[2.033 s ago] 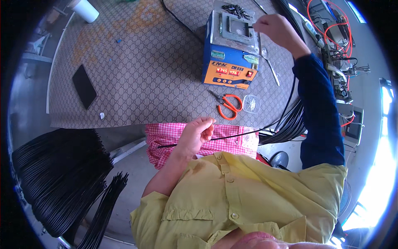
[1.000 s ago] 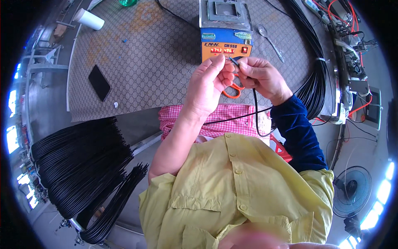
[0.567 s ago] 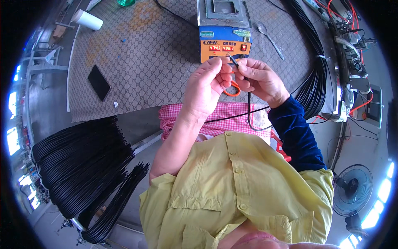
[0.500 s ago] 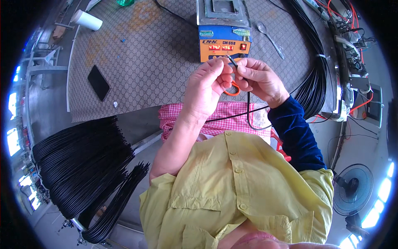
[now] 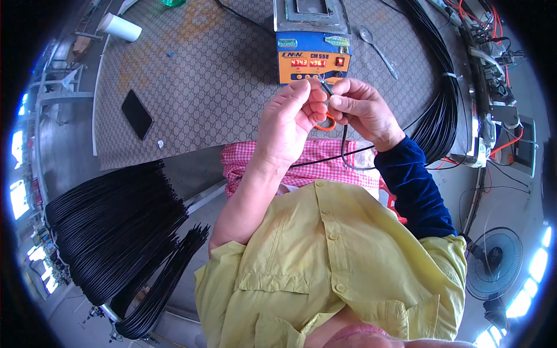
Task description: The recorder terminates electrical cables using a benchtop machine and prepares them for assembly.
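Observation:
A black cable [image 5: 344, 139] runs up from my lap into my right hand [image 5: 364, 109]. The thumb and fingers of that hand pinch it just below its end. Fine bare wires [image 5: 322, 80] stick out of the tip, pointing up and to the left. My left hand [image 5: 290, 119] is beside the tip, thumb and forefinger closed at the wires, the other fingers curled. Just beneath the hands shows an orange loop [image 5: 328, 123], like a scissor handle; whether it is held I cannot tell. Beyond the hands stands a blue and orange solder pot [image 5: 313, 65] with lit red displays.
A spoon [image 5: 378, 52] lies right of the pot. Bundled black cables [image 5: 444, 116] hang over the table's right side; more cables [image 5: 116, 214] hang at the lower left. A black flat slab [image 5: 137, 115] and a white cylinder [image 5: 120, 27] are on the patterned table [image 5: 197, 104].
The cable end has tilted and shifted slightly in my right fingers, and its wires look more spread. The loop of cable below has moved a little left and up.

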`<state>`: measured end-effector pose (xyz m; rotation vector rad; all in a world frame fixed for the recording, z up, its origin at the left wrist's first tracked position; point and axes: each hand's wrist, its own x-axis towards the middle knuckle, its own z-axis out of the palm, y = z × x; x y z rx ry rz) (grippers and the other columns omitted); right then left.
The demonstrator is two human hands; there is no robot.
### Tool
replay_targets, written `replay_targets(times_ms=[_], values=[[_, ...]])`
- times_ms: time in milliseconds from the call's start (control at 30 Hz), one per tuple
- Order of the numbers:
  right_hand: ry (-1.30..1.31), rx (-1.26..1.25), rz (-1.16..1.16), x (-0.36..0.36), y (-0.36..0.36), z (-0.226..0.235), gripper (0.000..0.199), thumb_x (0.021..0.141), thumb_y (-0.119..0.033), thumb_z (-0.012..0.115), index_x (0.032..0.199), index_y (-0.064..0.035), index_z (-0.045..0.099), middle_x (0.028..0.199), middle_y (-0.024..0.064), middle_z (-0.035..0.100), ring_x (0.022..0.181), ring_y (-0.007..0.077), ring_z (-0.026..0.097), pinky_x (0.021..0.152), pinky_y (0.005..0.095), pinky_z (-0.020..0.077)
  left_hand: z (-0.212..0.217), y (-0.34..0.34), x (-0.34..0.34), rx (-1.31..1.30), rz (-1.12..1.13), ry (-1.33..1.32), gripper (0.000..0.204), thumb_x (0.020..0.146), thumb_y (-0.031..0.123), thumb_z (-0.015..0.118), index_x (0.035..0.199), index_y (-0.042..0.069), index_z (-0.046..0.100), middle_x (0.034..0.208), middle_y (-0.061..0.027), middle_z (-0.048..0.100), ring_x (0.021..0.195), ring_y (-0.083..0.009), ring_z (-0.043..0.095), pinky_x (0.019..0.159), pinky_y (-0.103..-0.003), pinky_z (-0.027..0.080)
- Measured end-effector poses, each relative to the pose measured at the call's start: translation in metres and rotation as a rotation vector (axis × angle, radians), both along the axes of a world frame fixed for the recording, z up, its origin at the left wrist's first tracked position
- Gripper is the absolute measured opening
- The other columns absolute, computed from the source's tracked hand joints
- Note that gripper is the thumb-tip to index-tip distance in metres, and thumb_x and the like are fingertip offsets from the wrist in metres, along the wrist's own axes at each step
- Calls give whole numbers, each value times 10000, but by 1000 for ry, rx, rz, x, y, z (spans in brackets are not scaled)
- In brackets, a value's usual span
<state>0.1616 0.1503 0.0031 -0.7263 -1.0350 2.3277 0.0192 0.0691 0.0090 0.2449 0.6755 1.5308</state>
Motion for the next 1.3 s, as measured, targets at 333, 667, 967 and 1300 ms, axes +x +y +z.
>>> replay_targets(times_ms=[333, 667, 967, 1300], values=[[-152, 224, -91, -1, -5, 4, 74, 750, -30, 624, 784, -22, 558, 667, 5, 557, 540, 54, 489, 483, 169, 395, -2, 0, 0, -23, -4, -34, 203, 866, 214, 483, 874, 24, 555, 772, -40, 575, 653, -104, 539, 624, -223, 450], [-264, 503, -163, -4, -9, 2, 91, 741, -3, 625, 774, -5, 540, 703, 11, 578, 668, 54, 556, 581, 173, 460, -5, 1, -2, -70, 7, -142, 196, 851, 216, 506, 873, 25, 540, 769, -58, 578, 654, -125, 549, 631, -247, 465], [-461, 999, -266, -10, -4, 13, 96, 678, 9, 655, 707, 10, 563, 661, 36, 541, 609, 94, 559, 529, 221, 452, -9, 4, -4, -47, -20, -174, 203, 855, 225, 502, 914, 34, 537, 783, -42, 565, 685, -125, 535, 656, -259, 461], [-658, 1829, -268, -32, 79, 51, 49, 665, -81, 618, 686, -41, 598, 651, 88, 524, 580, 248, 558, 522, 317, 440, -44, -1, -9, -168, -12, -197, 170, 827, 179, 541, 917, 35, 554, 726, -14, 547, 659, -104, 527, 623, -256, 459]])
